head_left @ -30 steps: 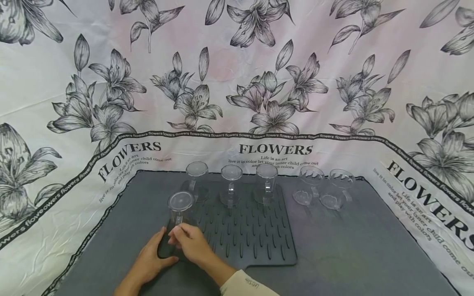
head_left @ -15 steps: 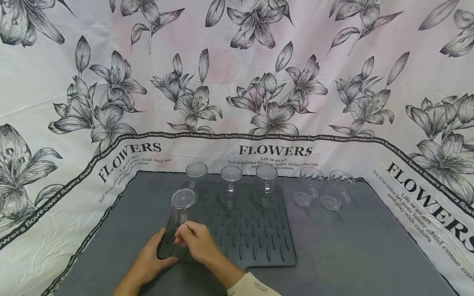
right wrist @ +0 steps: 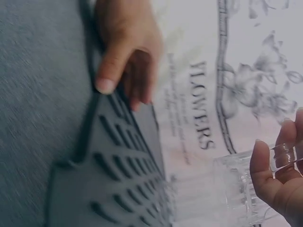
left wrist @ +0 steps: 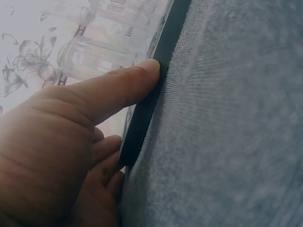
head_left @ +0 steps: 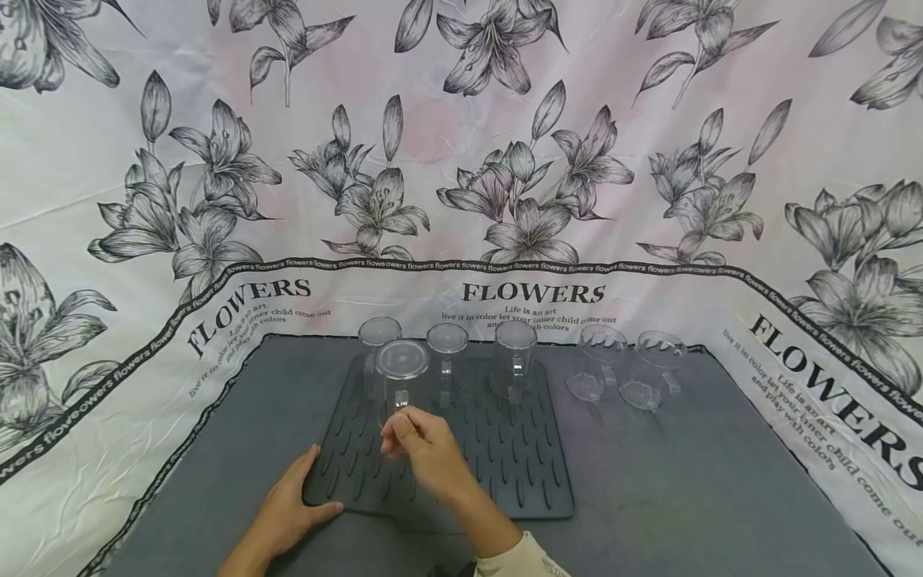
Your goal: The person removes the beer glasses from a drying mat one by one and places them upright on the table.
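Observation:
My right hand (head_left: pixel 429 449) pinches the handle of a clear glass mug (head_left: pixel 401 361), which is held upside down above the dark drying mat (head_left: pixel 534 465). In the right wrist view, the fingers and thumb close on the handle of this glass mug (right wrist: pixel 232 189). My left hand (head_left: pixel 288 497) lies at the mat's near left corner, thumb along the front edge and fingers at the left edge. The left wrist view has the thumb (left wrist: pixel 128 87) straight against the mat's edge (left wrist: pixel 158 85). Three more mugs stand upside down along the mat's back, among them a middle mug (head_left: pixel 447 340).
Two clear glass mugs, a nearer one (head_left: pixel 642 393) and a farther one (head_left: pixel 587 385), stand on the grey cloth right of the mat, seemingly upright. A floral curtain (head_left: pixel 534 200) rises behind the grey-covered table (head_left: pixel 692 481). Raised ridges cover the mat.
My right hand has carried the upside-down mug up and to the right, from the mat's left side towards the back row. My left hand stays at the mat's corner.

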Tool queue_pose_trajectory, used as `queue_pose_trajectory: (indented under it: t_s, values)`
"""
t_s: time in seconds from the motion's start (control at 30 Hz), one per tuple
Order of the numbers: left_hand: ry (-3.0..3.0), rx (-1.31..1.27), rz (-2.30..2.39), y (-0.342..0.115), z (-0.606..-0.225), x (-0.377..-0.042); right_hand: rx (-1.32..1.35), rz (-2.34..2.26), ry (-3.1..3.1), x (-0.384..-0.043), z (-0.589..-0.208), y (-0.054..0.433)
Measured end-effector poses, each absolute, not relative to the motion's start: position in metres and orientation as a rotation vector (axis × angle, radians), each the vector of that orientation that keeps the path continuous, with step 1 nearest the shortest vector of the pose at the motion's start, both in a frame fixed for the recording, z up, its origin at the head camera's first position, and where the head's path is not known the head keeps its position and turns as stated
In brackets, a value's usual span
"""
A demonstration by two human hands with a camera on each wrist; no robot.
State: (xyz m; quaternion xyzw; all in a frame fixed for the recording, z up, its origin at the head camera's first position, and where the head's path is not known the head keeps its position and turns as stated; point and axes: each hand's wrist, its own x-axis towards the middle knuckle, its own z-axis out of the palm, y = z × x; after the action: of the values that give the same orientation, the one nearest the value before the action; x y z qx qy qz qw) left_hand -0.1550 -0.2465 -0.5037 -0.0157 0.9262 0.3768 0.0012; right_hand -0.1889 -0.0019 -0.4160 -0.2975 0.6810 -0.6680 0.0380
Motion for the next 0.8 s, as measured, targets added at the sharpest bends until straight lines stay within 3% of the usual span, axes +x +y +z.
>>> queue_pose_trajectory:
  t_s: [0.8]
  values:
    - [2.853,-0.066,1.179,-0.247,-0.503,-0.156,-1.080,-2.071,2.253,-0.176,-0.391,0.077]
